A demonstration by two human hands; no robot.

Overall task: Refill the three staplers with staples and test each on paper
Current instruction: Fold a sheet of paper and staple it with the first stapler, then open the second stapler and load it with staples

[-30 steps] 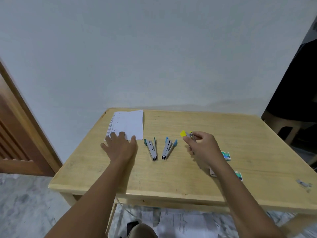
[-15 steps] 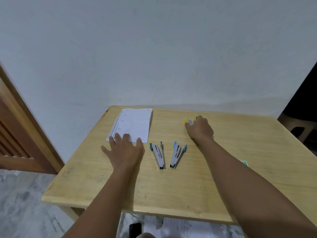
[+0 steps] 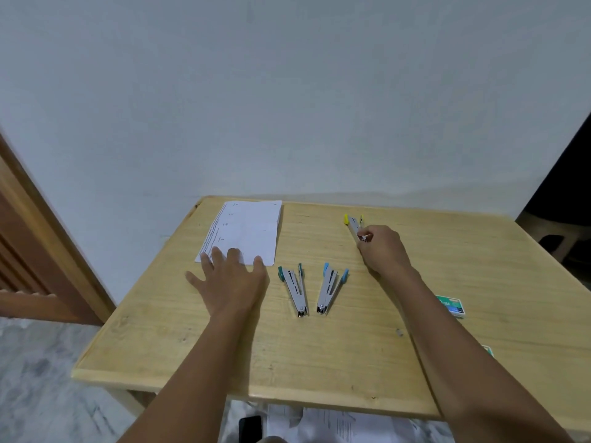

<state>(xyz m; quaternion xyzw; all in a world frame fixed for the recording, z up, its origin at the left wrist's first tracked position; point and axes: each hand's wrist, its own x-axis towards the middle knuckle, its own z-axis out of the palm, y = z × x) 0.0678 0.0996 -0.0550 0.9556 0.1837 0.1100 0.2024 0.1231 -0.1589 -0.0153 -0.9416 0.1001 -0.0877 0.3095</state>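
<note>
Three staplers lie opened in a V on the wooden table. The teal-tipped stapler and the blue-tipped stapler sit side by side at the middle. Farther back lies the yellow-tipped stapler; my right hand pinches its near metal end with curled fingers. My left hand rests flat on the table, fingers spread, fingertips on the near edge of the white paper sheets at the back left. A green staple box lies right of my right forearm.
A second green box peeks out beside my right arm, and a small metal bit lies near it. A wooden door stands at left, a stool at right. Papers and a phone lie on the floor.
My right hand carried the yellow stapler from mid-table to the back and set it down, then drew back so most of it shows. My left hand stayed flat by the paper.
</note>
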